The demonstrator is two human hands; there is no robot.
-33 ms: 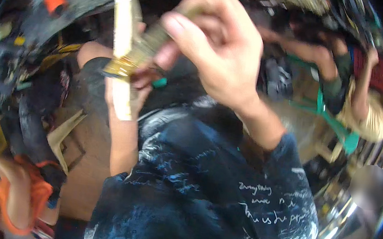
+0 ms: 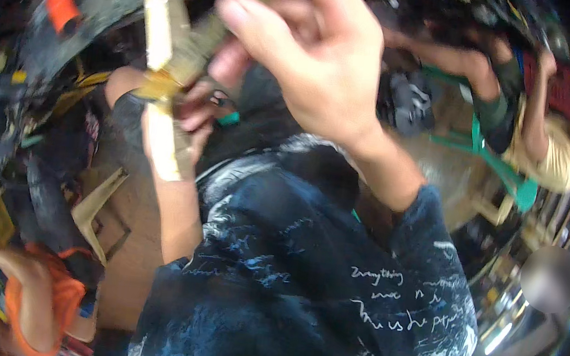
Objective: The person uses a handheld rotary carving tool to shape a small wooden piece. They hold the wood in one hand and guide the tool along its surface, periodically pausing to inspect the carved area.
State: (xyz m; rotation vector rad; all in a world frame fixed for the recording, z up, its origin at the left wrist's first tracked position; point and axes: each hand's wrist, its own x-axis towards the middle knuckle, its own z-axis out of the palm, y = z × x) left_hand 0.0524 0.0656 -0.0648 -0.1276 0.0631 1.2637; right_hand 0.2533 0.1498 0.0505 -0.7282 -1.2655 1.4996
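My right hand [image 2: 304, 62] is raised at the top centre, its fingers closed around a blurred olive-brown handle [image 2: 206, 38]. Just below it my left hand [image 2: 195, 109] curls around a long pale yellow bar [image 2: 158, 26] at the point where a brass-coloured fitting [image 2: 159, 85] crosses it. The bar stands nearly upright and runs down in front of my left forearm. The handle's tip meets the fitting; motion blur hides how they join. My dark blue shirt with white markings [image 2: 301, 284] fills the lower middle.
A grey curved panel with an orange tag [image 2: 63, 9] arches over the top left. A person in orange [image 2: 42, 305] crouches at lower left beside a wooden frame [image 2: 98, 207]. Another person in a cream top [image 2: 558, 158] sits at upper right by a green stool [image 2: 501, 166]. Shiny metal parts [image 2: 513, 320] lie at right.
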